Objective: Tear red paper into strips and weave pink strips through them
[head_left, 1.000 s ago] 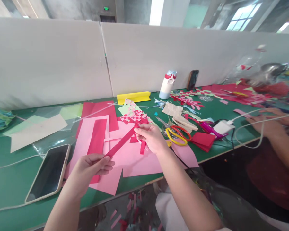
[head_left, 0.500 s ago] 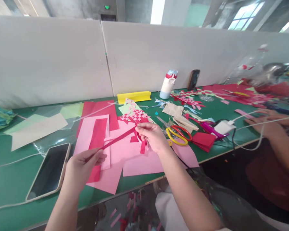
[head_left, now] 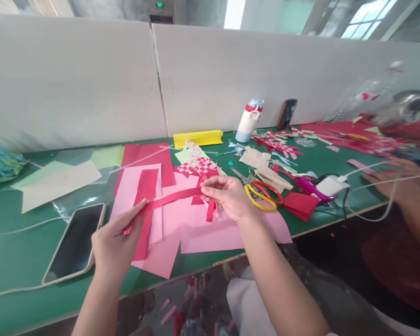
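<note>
A narrow red paper strip (head_left: 175, 195) is stretched between my hands above the table. My left hand (head_left: 121, 228) pinches its left end, over a wider red paper piece (head_left: 147, 186). The other end is pinched between the thumb and fingers of my right hand (head_left: 227, 196). Short red and pink strips (head_left: 209, 212) show just below my right fingers; whether that hand holds them too I cannot tell. Pink paper sheets (head_left: 213, 240) lie beneath both hands. Behind my right hand is a red-and-pink woven paper piece (head_left: 201, 165).
Scissors (head_left: 261, 196) with yellow and orange handles lie right of my right hand. A phone (head_left: 75, 245) rests at left. A bottle (head_left: 249, 121) and another phone (head_left: 287, 114) stand by the white partition (head_left: 266, 70). At far right are another person's hands (head_left: 392, 179).
The strip has turned from edge-on and taut to flatter and slightly bowed. My left hand has risen a little, its fingers straighter. The whole view has shifted slightly.
</note>
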Demonstrator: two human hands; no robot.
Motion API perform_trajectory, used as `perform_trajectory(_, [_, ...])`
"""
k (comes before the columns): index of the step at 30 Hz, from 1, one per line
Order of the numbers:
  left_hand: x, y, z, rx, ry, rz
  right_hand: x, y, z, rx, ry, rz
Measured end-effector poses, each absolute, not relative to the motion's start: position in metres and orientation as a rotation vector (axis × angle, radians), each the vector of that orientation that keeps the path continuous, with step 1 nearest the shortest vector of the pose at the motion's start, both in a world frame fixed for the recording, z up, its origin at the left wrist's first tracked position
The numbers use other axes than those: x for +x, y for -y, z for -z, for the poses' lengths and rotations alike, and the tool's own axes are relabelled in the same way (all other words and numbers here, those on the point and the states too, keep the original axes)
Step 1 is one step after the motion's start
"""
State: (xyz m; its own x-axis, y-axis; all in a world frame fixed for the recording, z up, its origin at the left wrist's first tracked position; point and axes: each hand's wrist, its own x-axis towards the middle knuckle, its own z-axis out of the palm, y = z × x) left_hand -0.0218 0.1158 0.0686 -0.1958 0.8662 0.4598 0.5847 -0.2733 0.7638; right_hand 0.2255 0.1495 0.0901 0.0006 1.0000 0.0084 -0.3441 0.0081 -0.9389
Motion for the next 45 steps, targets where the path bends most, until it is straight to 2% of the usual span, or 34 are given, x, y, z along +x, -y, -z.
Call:
perform_trajectory(6, [-0.014,-0.120,-0.076,1.114,-1.290,-1.492,0.228,-0.148,-0.090,-1.019,1.084,-1.258])
perform_trajectory(15, [-0.015,-0.123,-0.077,0.871,-1.250,-1.360,0.231,-0.149,-0.087,-1.098,1.196,-1.207])
perform_trajectory(45, [-0.013,-0.121,-0.083,0.943,-1.349,-1.191,0.227,-0.157,-0.076,-1.170,1.163,-1.303])
